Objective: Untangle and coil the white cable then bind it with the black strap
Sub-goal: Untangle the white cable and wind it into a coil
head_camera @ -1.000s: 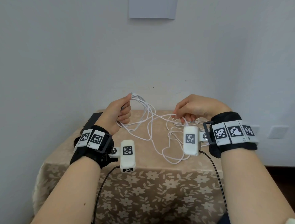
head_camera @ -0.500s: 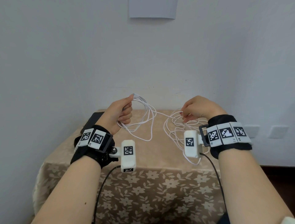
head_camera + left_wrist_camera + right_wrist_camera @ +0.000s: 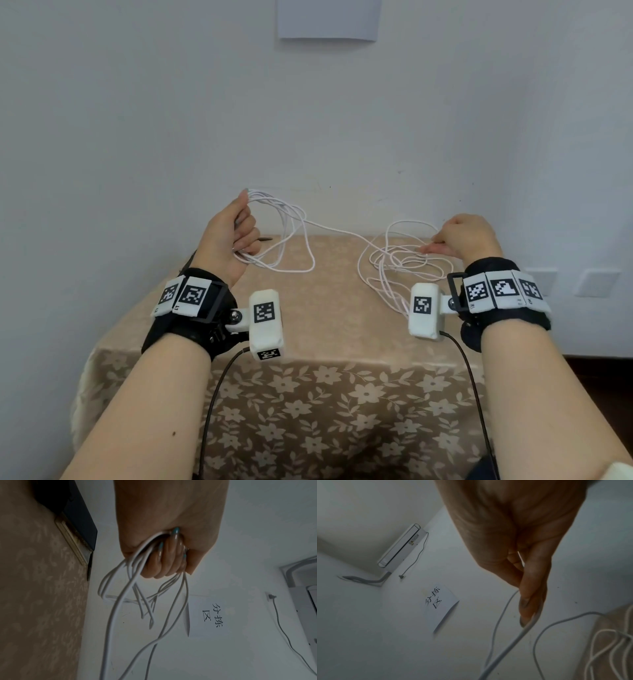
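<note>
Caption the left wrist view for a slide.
Left hand grips several loops of the white cable above the floral tablecloth.

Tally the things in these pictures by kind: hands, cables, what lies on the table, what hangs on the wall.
Hands: 2, left hand and right hand
White cable: 1, held by both
Dark flat object on the table: 1
Paper sign on the wall: 1
Air conditioner: 1
Black strap: 0 seen
Total: 6
</note>
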